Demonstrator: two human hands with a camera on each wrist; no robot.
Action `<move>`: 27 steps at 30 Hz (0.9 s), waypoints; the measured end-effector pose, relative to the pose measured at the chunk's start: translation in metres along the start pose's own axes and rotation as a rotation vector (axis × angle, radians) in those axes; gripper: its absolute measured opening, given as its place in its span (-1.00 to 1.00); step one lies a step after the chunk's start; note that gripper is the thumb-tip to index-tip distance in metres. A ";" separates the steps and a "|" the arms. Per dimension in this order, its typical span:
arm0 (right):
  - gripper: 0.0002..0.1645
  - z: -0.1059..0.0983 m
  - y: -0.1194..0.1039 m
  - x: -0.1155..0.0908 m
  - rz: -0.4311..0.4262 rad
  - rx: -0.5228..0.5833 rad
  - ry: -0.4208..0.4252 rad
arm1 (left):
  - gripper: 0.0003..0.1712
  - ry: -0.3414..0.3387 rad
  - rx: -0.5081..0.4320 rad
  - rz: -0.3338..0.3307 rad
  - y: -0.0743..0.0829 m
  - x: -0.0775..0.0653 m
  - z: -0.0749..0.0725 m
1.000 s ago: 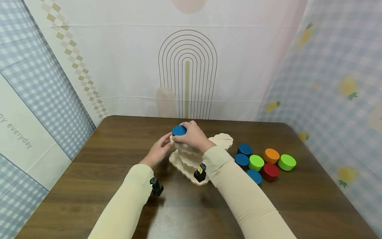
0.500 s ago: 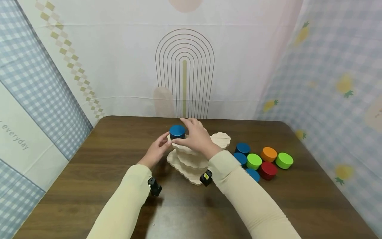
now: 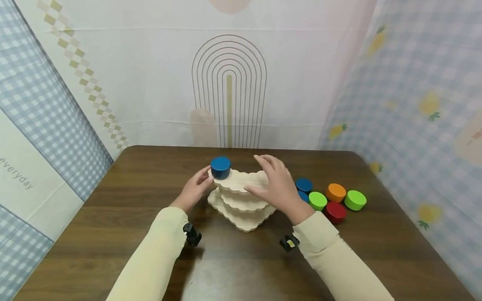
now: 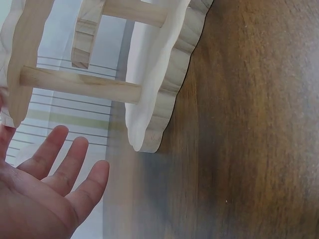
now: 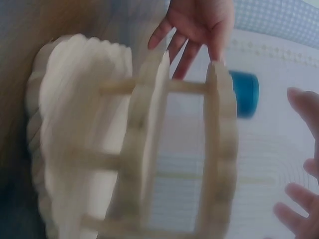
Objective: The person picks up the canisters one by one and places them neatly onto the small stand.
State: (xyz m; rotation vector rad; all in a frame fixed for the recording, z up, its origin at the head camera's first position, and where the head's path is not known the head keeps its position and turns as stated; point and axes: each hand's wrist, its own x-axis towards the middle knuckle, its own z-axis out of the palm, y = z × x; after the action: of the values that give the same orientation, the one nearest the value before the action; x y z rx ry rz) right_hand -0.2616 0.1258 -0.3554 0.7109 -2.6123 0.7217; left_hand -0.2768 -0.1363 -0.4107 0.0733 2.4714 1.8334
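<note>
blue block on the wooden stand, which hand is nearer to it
Left. The left hand is at the edge of the wooden stand, right beside the blue block; the right hand is farther off, at the stand's right side.

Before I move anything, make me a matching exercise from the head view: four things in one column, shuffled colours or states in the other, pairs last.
1. leftmost block
2. rightmost block
3. stand
4. right grip

A. light green
B. holding nothing
C. blue
D. pale wood with scalloped edges

Pairs: 1-C, 2-A, 3-D, 4-B
</note>
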 end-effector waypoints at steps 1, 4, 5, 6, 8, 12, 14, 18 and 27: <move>0.02 -0.002 0.003 -0.003 0.009 0.001 0.002 | -0.35 -0.002 -0.004 -0.003 0.000 -0.001 0.000; 0.03 -0.008 0.011 -0.014 0.031 0.003 0.006 | -0.35 -0.009 -0.009 -0.010 -0.001 -0.002 -0.002; 0.03 -0.010 0.014 -0.017 0.040 0.004 0.008 | -0.35 -0.013 -0.012 -0.015 -0.001 -0.002 -0.002; 0.04 -0.011 0.017 -0.021 0.047 0.003 0.013 | -0.35 -0.020 -0.017 -0.025 0.003 -0.005 -0.003; 0.05 -0.014 0.025 -0.029 0.063 -0.001 0.020 | -0.35 -0.026 -0.020 -0.030 0.003 -0.006 -0.003; 0.04 -0.020 0.041 -0.044 0.113 -0.017 0.018 | -0.36 -0.031 -0.022 -0.036 0.005 -0.008 -0.003; 0.03 -0.022 0.049 -0.050 0.142 -0.018 0.009 | -0.36 -0.028 -0.017 -0.034 0.001 -0.005 -0.003; 0.01 -0.026 0.064 -0.062 0.182 -0.020 0.011 | -0.35 -0.031 -0.021 -0.039 0.001 -0.005 -0.002; 0.04 -0.031 0.097 -0.086 0.263 -0.044 0.002 | -0.34 -0.042 -0.037 -0.027 0.002 -0.006 -0.004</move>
State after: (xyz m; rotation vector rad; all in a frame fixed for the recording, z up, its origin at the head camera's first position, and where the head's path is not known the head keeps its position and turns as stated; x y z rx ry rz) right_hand -0.2383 0.2472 -0.4043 0.3566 -2.7401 0.7331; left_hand -0.2711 -0.1397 -0.4073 0.0754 2.3979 1.8467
